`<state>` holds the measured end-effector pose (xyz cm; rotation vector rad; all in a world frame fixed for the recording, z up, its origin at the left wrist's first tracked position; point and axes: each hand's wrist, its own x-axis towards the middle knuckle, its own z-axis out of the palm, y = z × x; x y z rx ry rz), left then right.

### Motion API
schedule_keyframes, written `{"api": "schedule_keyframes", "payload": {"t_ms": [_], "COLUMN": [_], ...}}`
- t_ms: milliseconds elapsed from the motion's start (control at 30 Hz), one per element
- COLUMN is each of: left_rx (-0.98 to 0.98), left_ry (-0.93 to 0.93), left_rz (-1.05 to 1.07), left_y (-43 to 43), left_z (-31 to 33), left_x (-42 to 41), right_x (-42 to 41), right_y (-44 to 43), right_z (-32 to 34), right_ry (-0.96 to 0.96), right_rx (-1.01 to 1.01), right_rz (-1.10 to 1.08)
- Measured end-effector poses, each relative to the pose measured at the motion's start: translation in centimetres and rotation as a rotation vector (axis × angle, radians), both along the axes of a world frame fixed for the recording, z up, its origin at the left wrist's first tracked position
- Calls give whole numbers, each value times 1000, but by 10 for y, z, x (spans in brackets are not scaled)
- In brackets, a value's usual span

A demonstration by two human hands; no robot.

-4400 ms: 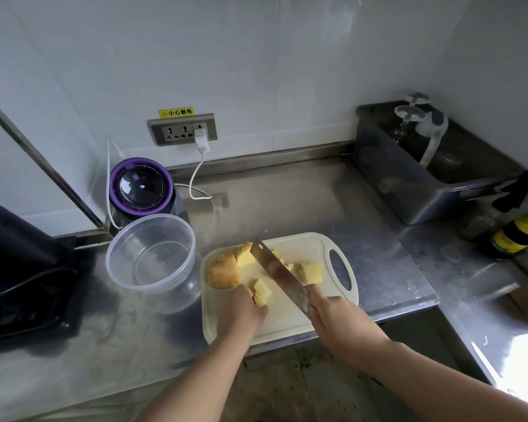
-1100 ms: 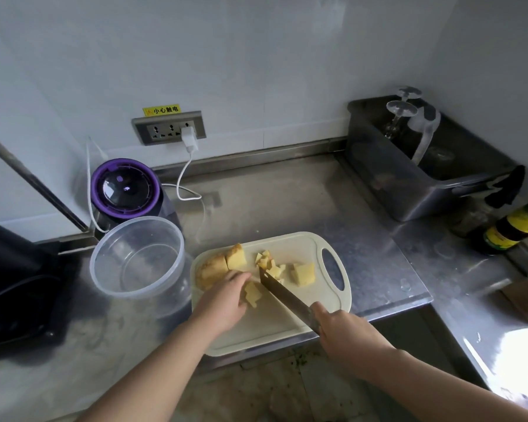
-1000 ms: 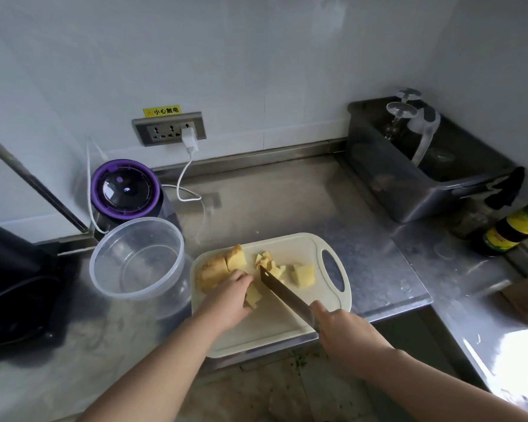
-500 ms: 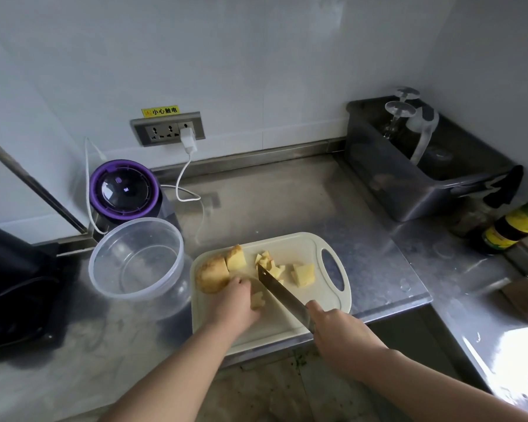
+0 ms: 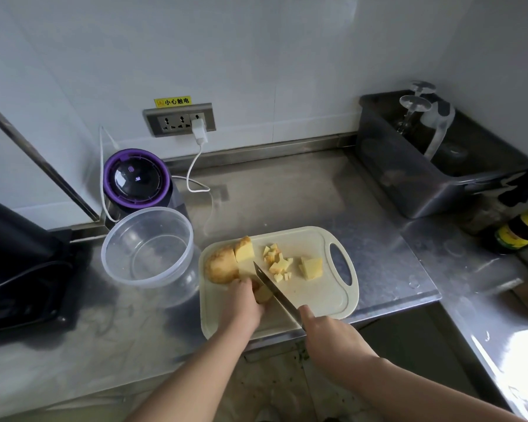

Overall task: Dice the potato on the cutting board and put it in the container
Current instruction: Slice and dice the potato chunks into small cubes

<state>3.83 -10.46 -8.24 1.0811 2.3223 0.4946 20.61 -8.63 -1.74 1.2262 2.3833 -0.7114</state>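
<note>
Presently I record the potato [image 5: 223, 264] on the pale cutting board [image 5: 317, 300], which lies at the front edge of the steel worktop [image 5: 287, 196]. Its largest part, skin on, sits at the board's far-left corner with a squared cut face turned toward the handle slot. A scatter of small dice [image 5: 279, 264] lies mid-board, and a bigger yellow chunk [image 5: 311, 268] sits just beside them on the right. The left hand [image 5: 241, 306] is knuckles-up with its fingers curled down onto a cut piece of the potato at the near edge of the large part. The right hand [image 5: 329, 336] is wrapped around the handle of the knife [image 5: 275, 289]. The handle itself is hidden in the fist. The blade runs diagonally away from me, close against the left fingers, with its tip near the large part. The clear round container [image 5: 147, 254] stands just left of the board, with no potato in it. Behind it stands a purple-ringed appliance [image 5: 136, 178], and a dark tub [image 5: 424, 184] occupies the far right.
</note>
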Motion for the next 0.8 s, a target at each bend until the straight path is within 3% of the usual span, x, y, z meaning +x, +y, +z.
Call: {"api": "schedule_keyframes", "payload": {"t_ms": [800], "left_rx": [91], "left_ry": [-16], "left_rz": [8], "left_y": [6], "left_z": [5], "left_x": [-2], "right_x": [-4], "right_y": [11], "right_z": [25], "right_ry": [8], "right_rx": [36], "right_rz": [2]}}
